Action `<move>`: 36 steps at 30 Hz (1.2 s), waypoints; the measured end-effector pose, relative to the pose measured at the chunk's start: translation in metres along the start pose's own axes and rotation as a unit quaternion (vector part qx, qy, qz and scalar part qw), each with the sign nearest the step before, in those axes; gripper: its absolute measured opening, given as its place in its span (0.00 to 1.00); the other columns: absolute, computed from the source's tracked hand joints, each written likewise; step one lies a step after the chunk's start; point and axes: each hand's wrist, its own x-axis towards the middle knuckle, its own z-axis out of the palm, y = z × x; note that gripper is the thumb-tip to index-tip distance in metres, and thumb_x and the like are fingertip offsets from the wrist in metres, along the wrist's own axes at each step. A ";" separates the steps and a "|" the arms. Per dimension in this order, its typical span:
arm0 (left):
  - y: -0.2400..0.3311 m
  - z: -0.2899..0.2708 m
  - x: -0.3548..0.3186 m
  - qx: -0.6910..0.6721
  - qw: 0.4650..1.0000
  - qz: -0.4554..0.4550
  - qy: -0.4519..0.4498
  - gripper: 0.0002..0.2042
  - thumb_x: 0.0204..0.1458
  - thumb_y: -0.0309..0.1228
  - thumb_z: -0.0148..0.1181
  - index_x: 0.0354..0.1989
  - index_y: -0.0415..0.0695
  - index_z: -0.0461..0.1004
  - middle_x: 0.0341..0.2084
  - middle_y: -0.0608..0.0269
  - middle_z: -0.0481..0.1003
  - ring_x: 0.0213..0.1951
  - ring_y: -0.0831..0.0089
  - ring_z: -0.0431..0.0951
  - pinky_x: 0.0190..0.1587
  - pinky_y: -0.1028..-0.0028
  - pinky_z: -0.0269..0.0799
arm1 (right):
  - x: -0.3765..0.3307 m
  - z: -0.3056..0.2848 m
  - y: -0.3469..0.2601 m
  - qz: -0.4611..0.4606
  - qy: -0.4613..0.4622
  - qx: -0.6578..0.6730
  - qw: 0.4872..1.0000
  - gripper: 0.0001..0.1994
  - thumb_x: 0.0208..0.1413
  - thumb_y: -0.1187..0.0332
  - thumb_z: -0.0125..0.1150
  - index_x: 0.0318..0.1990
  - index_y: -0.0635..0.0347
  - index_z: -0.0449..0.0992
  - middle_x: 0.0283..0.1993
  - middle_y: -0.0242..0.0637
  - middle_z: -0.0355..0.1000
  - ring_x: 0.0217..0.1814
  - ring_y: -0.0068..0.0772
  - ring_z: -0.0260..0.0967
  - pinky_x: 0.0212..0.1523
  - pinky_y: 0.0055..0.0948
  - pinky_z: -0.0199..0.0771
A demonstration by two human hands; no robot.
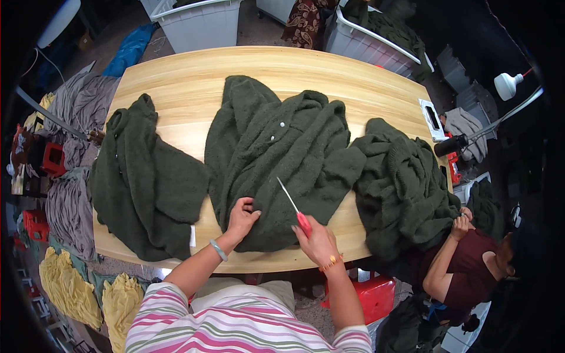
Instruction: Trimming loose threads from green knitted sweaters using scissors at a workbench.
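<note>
My left hand [241,216] lies palm down on the near edge of the middle dark green fleece garment [282,159], fingers bent & pinching the fabric — a silver bangle sits on that wrist. My right hand [318,240] is clenched round the red handle of a pair of scissors [294,207]; the blades point up & to the left over the fleece, tips just above the cloth, tho I can't tell if they're parted or closed.

The garment is spread across the centre of the wooden table [194,82], w/ small pale buttons near its middle. A second green fleece piece [147,182] lies to the left, draped over the table's edge; a third heap [400,188] is piled on the right — another person's hand [460,226] grips it at the far right corner.

White bins [200,23] stand beyond the table. Grey & yellow cloth [73,206] is stacked on the floor at left. A red stool [376,294] sits under the table's near edge.
</note>
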 end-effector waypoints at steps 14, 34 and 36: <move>0.043 0.000 -0.014 -0.092 0.972 -0.060 -0.206 0.11 0.52 0.28 0.66 0.40 0.39 0.73 0.34 0.71 0.74 0.39 0.85 0.72 0.44 0.82 0.68 | -0.046 0.014 0.091 0.137 0.034 -0.038 0.989 0.17 0.57 0.56 0.57 0.44 0.59 0.74 0.34 0.59 0.74 0.40 0.65 0.72 0.43 0.55 0.70; 0.038 -0.006 -0.011 -0.136 0.972 -0.106 -0.161 0.09 0.52 0.22 0.63 0.42 0.37 0.77 0.33 0.68 0.78 0.34 0.82 0.76 0.41 0.81 0.72 | -0.092 0.010 0.009 0.055 -0.064 -0.043 0.996 0.16 0.56 0.56 0.58 0.46 0.54 0.74 0.30 0.53 0.75 0.34 0.59 0.74 0.36 0.52 0.73; 0.038 -0.011 -0.003 -0.103 0.959 -0.144 -0.221 0.11 0.52 0.23 0.63 0.45 0.37 0.76 0.35 0.68 0.78 0.36 0.81 0.76 0.44 0.81 0.71 | -0.093 0.012 0.014 0.050 -0.061 -0.033 0.996 0.15 0.56 0.56 0.59 0.46 0.54 0.74 0.29 0.53 0.75 0.34 0.59 0.74 0.36 0.52 0.73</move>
